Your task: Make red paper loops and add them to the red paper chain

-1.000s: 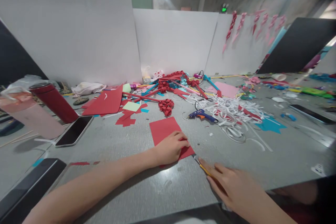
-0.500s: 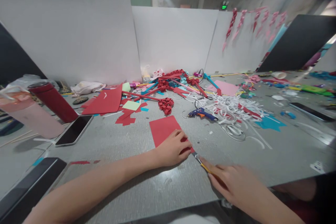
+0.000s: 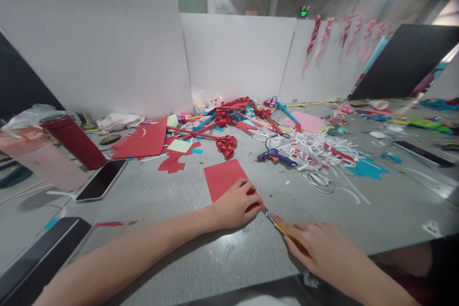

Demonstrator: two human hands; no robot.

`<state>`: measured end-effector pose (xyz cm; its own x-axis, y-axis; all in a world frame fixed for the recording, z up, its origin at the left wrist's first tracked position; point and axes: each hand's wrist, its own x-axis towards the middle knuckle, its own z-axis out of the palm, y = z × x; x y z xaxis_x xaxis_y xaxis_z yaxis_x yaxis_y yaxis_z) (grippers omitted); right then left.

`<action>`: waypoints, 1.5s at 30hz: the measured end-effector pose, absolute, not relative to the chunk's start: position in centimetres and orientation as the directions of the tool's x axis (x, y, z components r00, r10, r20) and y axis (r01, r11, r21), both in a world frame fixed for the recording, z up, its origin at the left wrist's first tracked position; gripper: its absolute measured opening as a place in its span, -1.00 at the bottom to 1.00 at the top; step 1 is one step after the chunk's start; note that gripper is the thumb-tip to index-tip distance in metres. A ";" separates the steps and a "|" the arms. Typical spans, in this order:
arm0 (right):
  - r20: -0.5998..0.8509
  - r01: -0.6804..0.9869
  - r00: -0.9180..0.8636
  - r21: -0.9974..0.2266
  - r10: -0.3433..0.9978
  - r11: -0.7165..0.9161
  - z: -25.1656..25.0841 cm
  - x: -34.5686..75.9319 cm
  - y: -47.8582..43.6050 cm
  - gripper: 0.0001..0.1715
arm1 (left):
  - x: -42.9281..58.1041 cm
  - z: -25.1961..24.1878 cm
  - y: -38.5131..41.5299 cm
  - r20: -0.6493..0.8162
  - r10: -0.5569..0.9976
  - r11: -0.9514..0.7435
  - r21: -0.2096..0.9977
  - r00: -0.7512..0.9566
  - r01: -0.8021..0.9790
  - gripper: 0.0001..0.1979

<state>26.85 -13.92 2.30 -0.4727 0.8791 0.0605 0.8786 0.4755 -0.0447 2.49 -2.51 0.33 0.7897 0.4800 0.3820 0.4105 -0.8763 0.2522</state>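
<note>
A red paper sheet point(image 3: 224, 176) lies flat on the grey table point(image 3: 161, 258). My left hand point(image 3: 237, 203) rests on its lower right part with curled fingers, pressing it down and hiding much of that corner. My right hand point(image 3: 315, 248) grips a yellow utility knife point(image 3: 278, 227). The knife's blade end points up and left and meets the red paper at its right edge, just beside my left fingertips.
A blue glue gun point(image 3: 277, 157) and a heap of white paper strips point(image 3: 315, 150) lie beyond my hands. Red paper flowers point(image 3: 225, 145) are behind the sheet. At left are a phone point(image 3: 102, 180), a red flask point(image 3: 73, 141) and a pink bottle point(image 3: 46, 160).
The camera view has shifted very slightly. Both hands, the knife and the red paper keep the same places relative to each other.
</note>
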 end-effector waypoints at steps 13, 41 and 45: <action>0.042 0.841 -0.540 -0.015 0.841 0.541 3.1 27.4 -13.7 -0.38 | 1.9 0.9 -2.1 0.350 0.477 -0.873 0.291 0.806 0.391 -0.82; -0.017 0.834 -0.551 0.016 0.834 0.551 2.5 25.7 -14.4 -0.37 | -0.3 -0.4 -1.5 0.145 0.588 -0.800 0.244 0.796 0.548 -0.13; -0.016 0.839 -0.544 0.011 0.839 0.544 2.8 26.0 -14.3 -0.38 | -0.3 -0.6 -1.4 0.154 0.591 -0.800 0.234 0.792 0.552 -0.14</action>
<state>25.96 -14.31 2.83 -0.5441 0.8389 -0.0161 0.8388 0.5443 0.0107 -0.29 -1.42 -0.62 0.7916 0.5912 0.1545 0.5521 -0.8004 0.2336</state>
